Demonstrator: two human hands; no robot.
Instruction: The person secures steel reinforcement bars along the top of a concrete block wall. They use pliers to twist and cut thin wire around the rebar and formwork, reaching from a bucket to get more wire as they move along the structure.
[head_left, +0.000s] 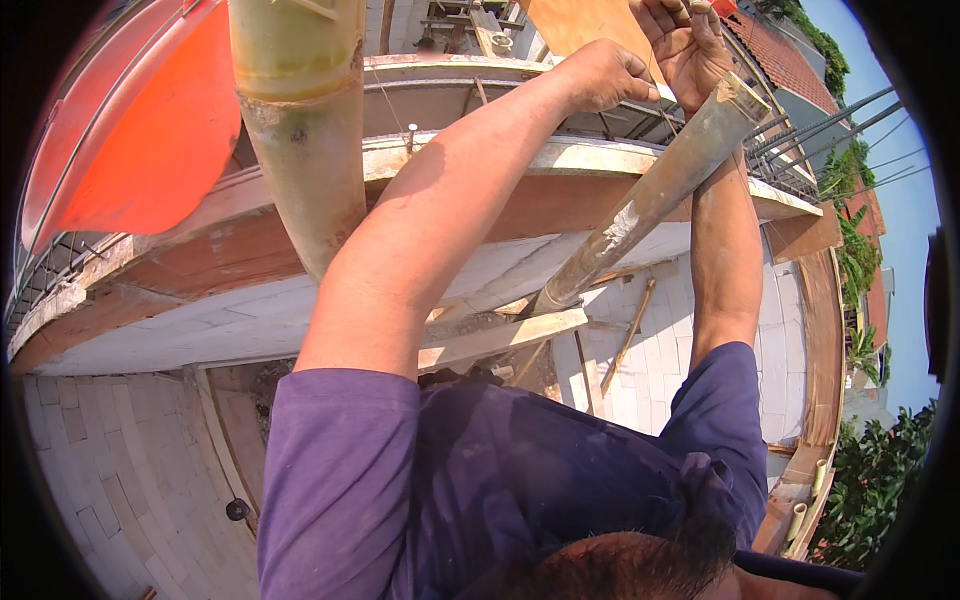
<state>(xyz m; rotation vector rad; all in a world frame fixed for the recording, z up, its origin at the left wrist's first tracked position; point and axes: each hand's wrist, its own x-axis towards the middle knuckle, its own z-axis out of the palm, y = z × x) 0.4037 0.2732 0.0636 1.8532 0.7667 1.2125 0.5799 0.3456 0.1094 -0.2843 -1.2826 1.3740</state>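
Both my arms reach up to the top of the view. My left hand [608, 76] is closed in a pinch at the lower edge of a flat tan board [585, 28]; whatever lies between thumb and fingers is too small to make out. Beside it, my right hand [688, 50] has its palm showing and its fingers curled, close to the board's right edge. A bit of something red [723, 7] shows by its fingertips; whether it is held I cannot tell. Just below the right hand, a slanting bamboo pole [650, 205] ends in a cut top and passes in front of my right forearm.
A thick bamboo pole [300, 130] stands left of my left arm, with a translucent orange sheet [150, 140] beyond it. Wooden formwork [240, 240] crosses the view. Steel bars [830, 125] stick out at right. A pale block wall [110, 470] stands lower left.
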